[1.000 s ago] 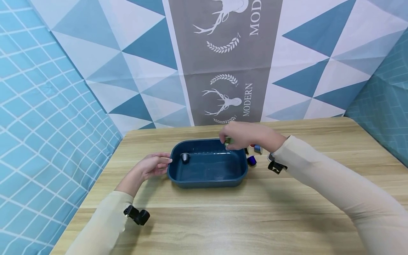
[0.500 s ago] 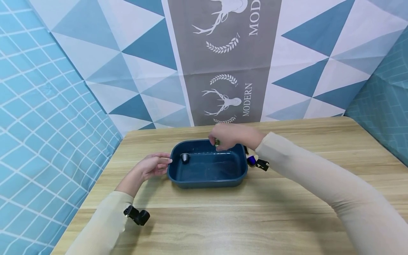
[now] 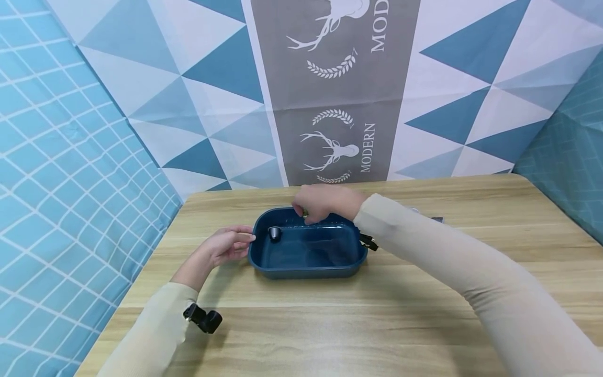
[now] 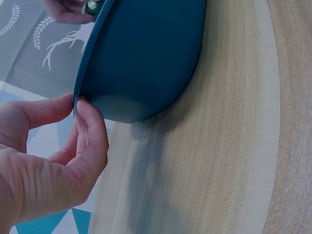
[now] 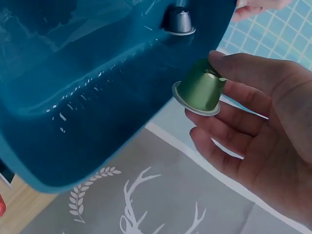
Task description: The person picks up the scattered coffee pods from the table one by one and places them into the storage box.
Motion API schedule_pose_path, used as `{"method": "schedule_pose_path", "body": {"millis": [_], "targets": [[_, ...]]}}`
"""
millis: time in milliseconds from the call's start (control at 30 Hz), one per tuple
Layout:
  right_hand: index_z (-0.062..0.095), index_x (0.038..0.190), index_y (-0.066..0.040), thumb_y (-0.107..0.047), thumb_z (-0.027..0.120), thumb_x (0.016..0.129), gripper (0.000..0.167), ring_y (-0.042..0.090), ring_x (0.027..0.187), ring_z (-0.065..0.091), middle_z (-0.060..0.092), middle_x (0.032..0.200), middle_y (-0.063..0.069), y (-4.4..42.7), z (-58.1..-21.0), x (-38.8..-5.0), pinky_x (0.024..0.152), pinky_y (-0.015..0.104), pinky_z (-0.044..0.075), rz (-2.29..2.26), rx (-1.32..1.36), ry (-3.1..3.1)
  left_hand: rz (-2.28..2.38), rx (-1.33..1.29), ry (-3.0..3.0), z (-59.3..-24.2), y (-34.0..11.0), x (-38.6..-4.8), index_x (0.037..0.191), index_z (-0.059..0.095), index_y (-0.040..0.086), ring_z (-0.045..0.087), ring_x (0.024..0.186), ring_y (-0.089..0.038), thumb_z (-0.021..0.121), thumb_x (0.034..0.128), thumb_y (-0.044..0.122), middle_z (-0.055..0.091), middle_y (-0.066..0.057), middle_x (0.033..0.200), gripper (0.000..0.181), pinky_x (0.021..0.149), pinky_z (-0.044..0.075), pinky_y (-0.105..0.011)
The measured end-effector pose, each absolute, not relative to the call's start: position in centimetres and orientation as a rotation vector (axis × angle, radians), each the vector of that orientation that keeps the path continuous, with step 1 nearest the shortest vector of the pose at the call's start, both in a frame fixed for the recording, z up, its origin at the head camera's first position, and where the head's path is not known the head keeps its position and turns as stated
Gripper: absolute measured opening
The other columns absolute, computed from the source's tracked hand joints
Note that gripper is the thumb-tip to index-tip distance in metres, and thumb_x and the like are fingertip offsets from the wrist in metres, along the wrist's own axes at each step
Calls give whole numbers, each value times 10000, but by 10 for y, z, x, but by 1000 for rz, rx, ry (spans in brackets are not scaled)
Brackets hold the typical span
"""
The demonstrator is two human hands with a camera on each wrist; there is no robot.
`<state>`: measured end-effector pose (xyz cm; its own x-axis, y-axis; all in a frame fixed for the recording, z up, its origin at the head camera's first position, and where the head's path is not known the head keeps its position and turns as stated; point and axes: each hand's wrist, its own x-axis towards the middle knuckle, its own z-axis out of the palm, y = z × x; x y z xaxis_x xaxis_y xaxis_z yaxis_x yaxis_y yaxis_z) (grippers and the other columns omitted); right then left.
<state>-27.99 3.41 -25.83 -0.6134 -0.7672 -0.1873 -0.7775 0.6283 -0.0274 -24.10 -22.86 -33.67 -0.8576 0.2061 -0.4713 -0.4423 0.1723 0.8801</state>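
Observation:
A dark blue rectangular tub (image 3: pixel 306 273) stands on the wooden table. My left hand (image 3: pixel 231 245) pinches the tub's left rim between thumb and fingers, as the left wrist view shows closely. Over the far side of the tub, my right hand (image 3: pixel 316 202) holds a green coffee capsule (image 5: pixel 201 90) between thumb and fingertips, its silver-rimmed wide end facing down and left in the right wrist view. Inside the tub near its left end sits a dark grey coffee capsule (image 3: pixel 275 233). The right hand hides most of the green capsule in the head view.
Beyond the right forearm a small dark item (image 3: pixel 438 220) shows on the table (image 3: pixel 301 330). A red thing (image 5: pixel 1 205) peeks in at the right wrist view's left edge. A patterned cloth (image 3: pixel 330 94) hangs behind the table.
My right hand has moved left across the tub, carrying the green coffee capsule. Its forearm now covers the loose capsules right of the tub. The left hand has stayed on the rim.

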Motion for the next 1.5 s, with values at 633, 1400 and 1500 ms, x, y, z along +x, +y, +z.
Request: {"method": "schedule_pose_path", "body": {"millis": [633, 1400, 1500], "targets": [[661, 1043, -85, -115, 718, 858, 196, 180, 969, 609, 675, 1070, 36, 0, -291, -294, 877, 300, 523, 134, -1379, 2631, 1708, -195, 1986, -335, -230, -243, 1279, 450, 9, 617, 704, -14, 566, 946, 100, 634, 61, 810, 364, 650, 547, -159], [663, 1072, -93, -92, 726, 845, 236, 161, 966, 620, 685, 1066, 26, -18, -314, -297, 865, 262, 525, 328, -1479, 2594, 1702, -215, 1977, -335, -230, -243, 1298, 435, 12, 603, 690, -11, 571, 947, 112, 627, 74, 788, 390, 657, 538, -157], [661, 1063, -91, -101, 736, 839, 236, 162, 959, 621, 686, 1056, 27, -20, -315, -297, 868, 261, 522, 334, -1497, 2590, 1706, -212, 1970, -336, -230, -243, 1294, 437, 15, 602, 679, -9, 569, 946, 110, 626, 76, 776, 384, 651, 537, -155]]}}
